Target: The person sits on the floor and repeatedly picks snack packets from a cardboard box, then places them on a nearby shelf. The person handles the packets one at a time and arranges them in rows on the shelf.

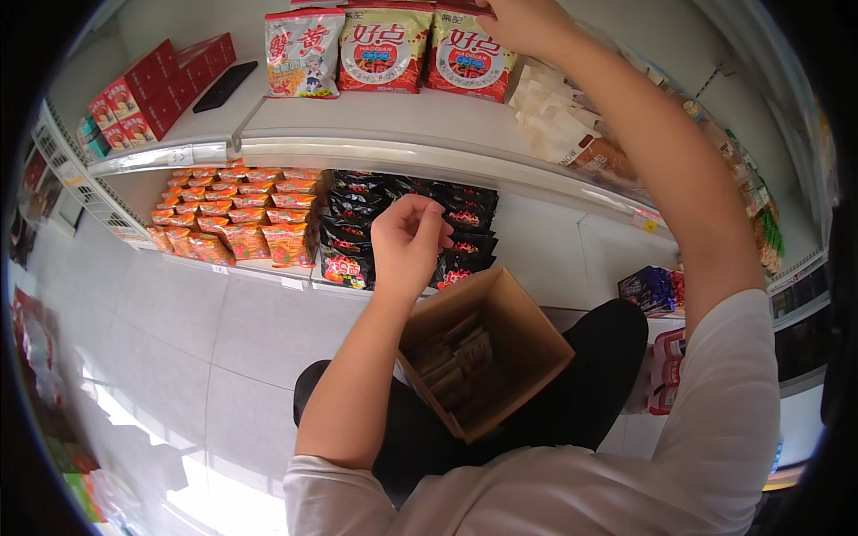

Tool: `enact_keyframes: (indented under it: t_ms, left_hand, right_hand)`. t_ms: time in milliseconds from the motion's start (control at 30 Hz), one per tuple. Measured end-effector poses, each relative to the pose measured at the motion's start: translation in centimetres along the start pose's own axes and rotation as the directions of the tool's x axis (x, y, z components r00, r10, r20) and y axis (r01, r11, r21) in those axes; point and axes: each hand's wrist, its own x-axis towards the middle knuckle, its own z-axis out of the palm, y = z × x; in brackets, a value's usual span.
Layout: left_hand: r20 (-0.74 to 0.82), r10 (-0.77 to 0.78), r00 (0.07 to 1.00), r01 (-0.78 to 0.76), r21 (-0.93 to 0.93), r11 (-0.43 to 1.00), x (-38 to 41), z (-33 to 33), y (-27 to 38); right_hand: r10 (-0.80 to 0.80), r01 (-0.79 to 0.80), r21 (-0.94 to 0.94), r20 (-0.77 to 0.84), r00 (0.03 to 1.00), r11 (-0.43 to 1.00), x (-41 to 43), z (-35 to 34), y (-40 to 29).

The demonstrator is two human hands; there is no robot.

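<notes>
Over the open cardboard box (543, 315) in my lap, my left hand (410, 241) is raised with curled fingers, the thumb near the fingertips; nothing shows in it. Several snack packets (474, 352) lie inside that box. My right hand (519, 23) reaches to the top of a red and yellow noodle snack bag (469, 57) on the upper shelf; its fingers are partly cut off by the picture's edge, so their grip cannot be made out. A similar bag (381, 50) and a white and red bag (303, 57) stand to the left.
Orange snack packets (244, 214) and black noodle packets (345, 258) fill rows on the lower shelf. Red boxes (157, 90) and a black phone-like slab (225, 86) lie at the upper left. Packaged bread (596, 157) is under my right forearm. The metal shelf edge (402, 151) runs between levels.
</notes>
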Motion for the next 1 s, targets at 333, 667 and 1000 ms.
enact_keyframes:
  t_ms: [333,667,1000]
  left_hand:
    - [0.156,0.036,0.987,-0.079,0.281,0.956,-0.5,0.4,-2.5]
    - [0.661,-0.23,0.714,-0.461,0.692,0.555,-5.1,3.2,-8.1]
    - [0.521,-0.831,0.195,-0.583,0.743,0.329,-9.9,6.7,-25.1]
  right_hand:
    - [-0.213,0.272,0.375,-0.191,0.958,0.886,-15.4,-3.4,-4.0]
    - [-0.02,-0.537,0.645,0.65,0.76,0.544,-33.5,6.5,-0.8]
    - [0.009,-0.543,0.449,0.765,0.644,0.709,-35.0,10.2,3.7]
